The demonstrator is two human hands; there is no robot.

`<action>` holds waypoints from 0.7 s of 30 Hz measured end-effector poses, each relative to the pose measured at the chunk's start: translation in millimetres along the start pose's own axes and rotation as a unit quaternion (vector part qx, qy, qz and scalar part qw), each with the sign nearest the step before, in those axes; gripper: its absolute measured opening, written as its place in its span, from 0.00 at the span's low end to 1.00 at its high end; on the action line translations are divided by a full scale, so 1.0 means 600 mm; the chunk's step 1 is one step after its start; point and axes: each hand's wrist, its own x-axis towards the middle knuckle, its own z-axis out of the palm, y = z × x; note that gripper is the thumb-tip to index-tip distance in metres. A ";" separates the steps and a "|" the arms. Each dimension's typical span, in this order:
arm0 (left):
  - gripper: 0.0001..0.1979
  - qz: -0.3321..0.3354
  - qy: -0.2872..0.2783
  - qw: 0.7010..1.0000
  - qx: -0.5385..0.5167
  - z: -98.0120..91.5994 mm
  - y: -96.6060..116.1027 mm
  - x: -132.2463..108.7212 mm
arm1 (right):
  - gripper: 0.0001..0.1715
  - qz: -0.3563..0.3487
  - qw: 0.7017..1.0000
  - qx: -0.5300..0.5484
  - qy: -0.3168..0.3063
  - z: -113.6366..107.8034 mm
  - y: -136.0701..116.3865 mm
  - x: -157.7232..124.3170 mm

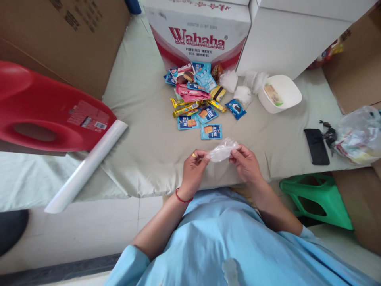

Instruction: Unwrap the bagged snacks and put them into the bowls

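Observation:
A crumpled clear plastic bag (224, 150) stretches between my two hands above the front part of the cloth-covered table. My left hand (195, 165) pinches its left end between thumb and fingers. At the other end, my right hand (245, 161) grips the bag the same way. Just beyond the hands lies a small blue snack packet (211, 131). Behind it is a pile of wrapped snacks, with pink packets (192, 93), yellow sticks (187, 109) and a dark blue packet (236, 109) at its right. Crumpled white plastic bags (242, 95) rest beside the pile.
A white bowl (293, 97) holding a packet stands at the right, with a black phone (317, 147) and a filled plastic bag (358, 135) farther over. On the left are a red jug (59, 99) and a plastic film roll (86, 169). A Wahaha carton (199, 24) stands behind.

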 end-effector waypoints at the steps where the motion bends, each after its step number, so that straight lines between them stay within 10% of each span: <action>1: 0.13 -0.027 0.007 0.999 -0.036 -0.003 -0.003 0.003 | 0.23 0.021 0.999 0.028 0.003 -0.005 -0.002 0.002; 5: 0.12 -0.077 -0.010 0.995 -0.064 -0.012 -0.015 0.004 | 0.25 0.077 0.994 0.071 -0.012 -0.019 -0.007 -0.001; 10: 0.23 0.102 -0.046 0.982 0.149 -0.007 -0.008 -0.006 | 0.24 0.078 0.994 0.038 -0.063 -0.014 -0.005 -0.015; 14: 0.05 0.177 -0.096 0.942 0.269 -0.004 -0.004 -0.006 | 0.26 0.083 0.989 0.000 -0.121 -0.004 -0.006 -0.015; 21: 0.09 0.255 -0.037 0.916 0.307 -0.003 -0.009 -0.015 | 0.31 0.044 0.995 -0.073 -0.055 0.017 -0.012 0.009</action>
